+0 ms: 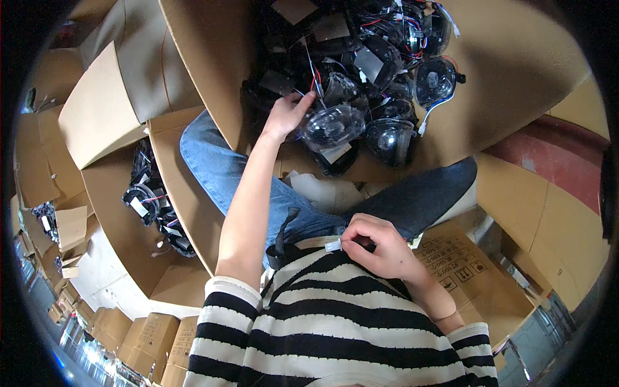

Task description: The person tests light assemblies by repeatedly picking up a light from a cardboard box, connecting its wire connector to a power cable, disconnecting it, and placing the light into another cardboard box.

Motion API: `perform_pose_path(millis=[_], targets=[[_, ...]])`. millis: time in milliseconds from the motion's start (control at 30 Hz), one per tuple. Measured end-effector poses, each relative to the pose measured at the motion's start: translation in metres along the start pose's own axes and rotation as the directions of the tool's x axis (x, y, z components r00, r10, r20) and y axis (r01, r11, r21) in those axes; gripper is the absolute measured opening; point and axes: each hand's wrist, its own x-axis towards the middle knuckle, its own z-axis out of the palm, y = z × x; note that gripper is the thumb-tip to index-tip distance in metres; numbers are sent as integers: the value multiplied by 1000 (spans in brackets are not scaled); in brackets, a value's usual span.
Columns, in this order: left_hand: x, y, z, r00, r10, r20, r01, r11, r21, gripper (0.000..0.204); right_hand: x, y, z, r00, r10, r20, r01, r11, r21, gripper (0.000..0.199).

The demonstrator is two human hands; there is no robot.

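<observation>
My left hand (288, 116) reaches into a big cardboard box, its thumb and fingers closed at a bundle of thin red and white wires (316, 82). Just beside it lies a round lamp (334, 126) with a clear domed lens and black housing. Another round lamp (390, 140) sits to its right, in a heap of similar black lamps with loose leads. Close to my waist, my right hand (380, 246) is closed in a pinch on a small whitish plastic piece (333, 246), which sticks out to the left of the fingers.
The large box's wall (516, 71) curves around the heap. At left, another open box (116, 219) holds more black lamps (149, 200). A closed carton (477, 271) stands at right, and stacked cartons (151, 338) are at lower left. My legs (412, 193) are spread before the box.
</observation>
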Motion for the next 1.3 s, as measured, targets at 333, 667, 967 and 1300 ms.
perform_pose_path(millis=[333,667,967,1300], targets=[[-10,47,14,907,115,404,69,907,-414,28,0,-2,0,998,67,15,-68,997,36,6],[-139,93,14,917,280,285,-72,817,-571,51,-1,-16,-4,1000,-11,4,11,999,31,5],[-203,84,-23,861,423,282,-308,875,-372,38,-7,-39,-23,988,-61,-143,69,997,47,8],[-193,70,-36,594,642,484,-275,728,-628,23,-2,-46,-21,991,-49,-123,65,989,136,6]])
